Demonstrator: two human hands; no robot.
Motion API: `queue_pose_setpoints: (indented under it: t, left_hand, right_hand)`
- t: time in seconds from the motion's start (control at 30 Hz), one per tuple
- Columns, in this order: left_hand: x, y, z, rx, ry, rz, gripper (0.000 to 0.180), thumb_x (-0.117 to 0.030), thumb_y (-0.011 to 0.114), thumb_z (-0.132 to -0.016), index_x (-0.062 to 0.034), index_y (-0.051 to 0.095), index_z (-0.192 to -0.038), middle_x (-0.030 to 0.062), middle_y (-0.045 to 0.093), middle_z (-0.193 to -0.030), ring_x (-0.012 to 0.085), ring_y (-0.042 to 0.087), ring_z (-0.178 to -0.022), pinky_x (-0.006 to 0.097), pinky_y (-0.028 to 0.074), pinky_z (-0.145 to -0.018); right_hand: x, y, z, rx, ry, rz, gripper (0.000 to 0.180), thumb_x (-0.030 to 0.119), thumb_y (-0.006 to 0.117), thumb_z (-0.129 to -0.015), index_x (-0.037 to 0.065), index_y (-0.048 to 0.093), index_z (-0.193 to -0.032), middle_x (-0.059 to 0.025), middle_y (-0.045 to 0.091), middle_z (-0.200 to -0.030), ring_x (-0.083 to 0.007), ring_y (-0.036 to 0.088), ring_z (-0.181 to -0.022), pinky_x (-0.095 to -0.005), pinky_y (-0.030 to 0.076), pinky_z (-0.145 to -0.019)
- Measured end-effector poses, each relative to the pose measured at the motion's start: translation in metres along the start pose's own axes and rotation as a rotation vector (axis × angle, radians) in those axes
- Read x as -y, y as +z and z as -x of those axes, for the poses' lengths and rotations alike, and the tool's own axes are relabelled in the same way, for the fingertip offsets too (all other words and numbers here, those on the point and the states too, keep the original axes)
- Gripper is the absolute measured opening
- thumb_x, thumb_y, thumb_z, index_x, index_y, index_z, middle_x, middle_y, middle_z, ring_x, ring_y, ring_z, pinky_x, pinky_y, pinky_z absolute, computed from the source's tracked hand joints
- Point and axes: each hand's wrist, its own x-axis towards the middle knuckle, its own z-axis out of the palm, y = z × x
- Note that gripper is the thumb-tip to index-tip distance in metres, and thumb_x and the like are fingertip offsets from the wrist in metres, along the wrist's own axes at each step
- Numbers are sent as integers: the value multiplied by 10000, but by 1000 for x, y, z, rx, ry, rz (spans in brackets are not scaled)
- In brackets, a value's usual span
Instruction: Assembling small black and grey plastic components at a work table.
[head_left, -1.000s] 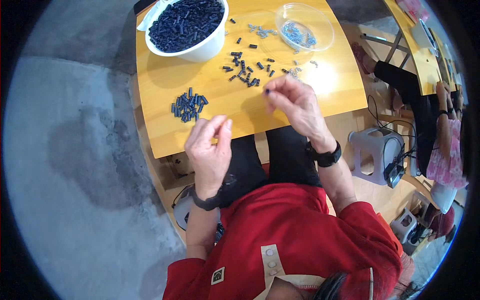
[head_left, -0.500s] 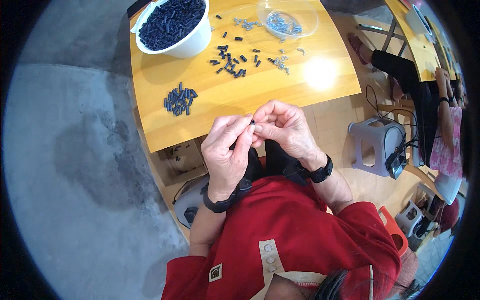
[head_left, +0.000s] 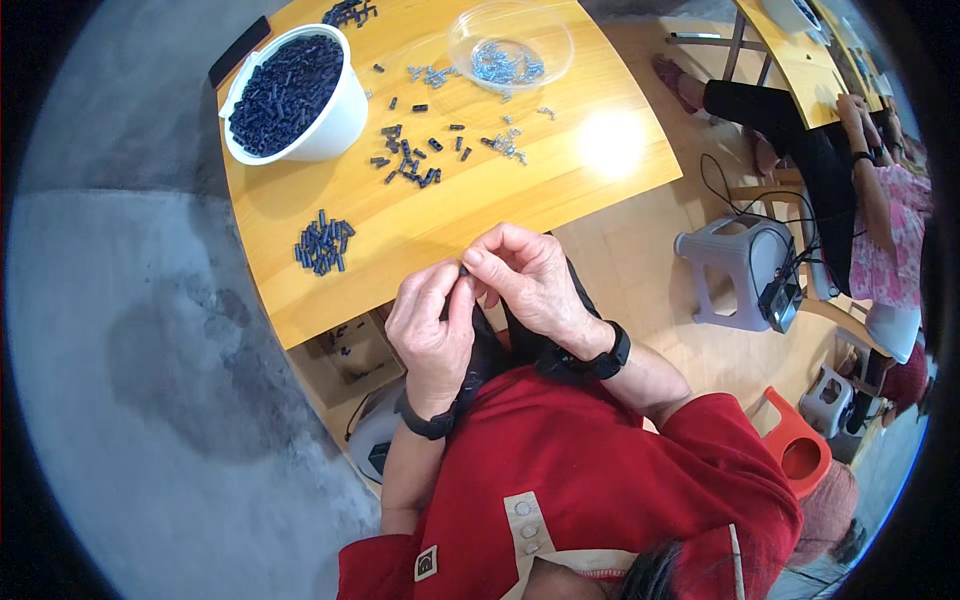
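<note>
My left hand [head_left: 432,325] and my right hand [head_left: 528,280] meet just off the near edge of the table. Their fingertips pinch a small black tubular piece [head_left: 463,270], mostly covered by the fingers. To the left of my hands lies a tight pile of black tubular pieces [head_left: 323,243]. Farther out are scattered loose black pieces [head_left: 408,160], with a small cluster of clear pieces [head_left: 510,147] on their right. A white bucket [head_left: 345,112] full of black pieces stands at the far left. A clear round tub [head_left: 562,60] holds bluish transparent pieces.
The yellow wooden table [head_left: 560,190] ends just beyond my hands. Below its left edge sits an open box [head_left: 355,355] with a few dark bits. To the right are a grey stool [head_left: 735,270] with cables, a red-orange stool [head_left: 795,440], and another person seated at a second table [head_left: 812,90].
My view has shifted, so the table and its piles sit lower and farther left in the picture. Both hands stay together on the small black piece, with the right thumb now over it.
</note>
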Motion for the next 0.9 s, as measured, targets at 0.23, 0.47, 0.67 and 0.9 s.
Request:
queue_pose_setpoints:
  t: [0.23,0.47,0.67,0.9]
  left_hand:
    - [4,5,-5,21,-25,0,175,42,721,-806,17,688,-977,127,694,-913,222,676,-806,310,534,-740]
    - [8,4,-15,4,-131,130,76,15,670,-865,32,671,-939,74,646,-827,137,591,-713,258,483,-680]
    - [12,3,-17,48,-176,176,68,18,670,-860,35,665,-926,62,629,-811,124,567,-710,243,460,-674]
    - [15,4,-20,62,-187,190,71,19,674,-854,35,663,-923,68,629,-816,123,568,-718,244,460,-675]
  right_hand:
    - [-4,-1,-6,-62,-82,105,157,150,657,-943,5,640,-885,-7,652,-766,-52,584,-681,-218,497,-614]
    - [16,-34,-41,-335,-394,609,106,109,678,-887,12,674,-931,-35,633,-754,-121,586,-687,-274,486,-622]
    - [30,-78,-87,-492,-506,1030,84,80,692,-821,40,714,-892,-108,619,-759,-247,626,-691,-338,508,-635]
    - [27,-76,-100,-451,-480,1197,81,81,707,-816,37,722,-882,-96,638,-786,-214,628,-681,-321,499,-626]
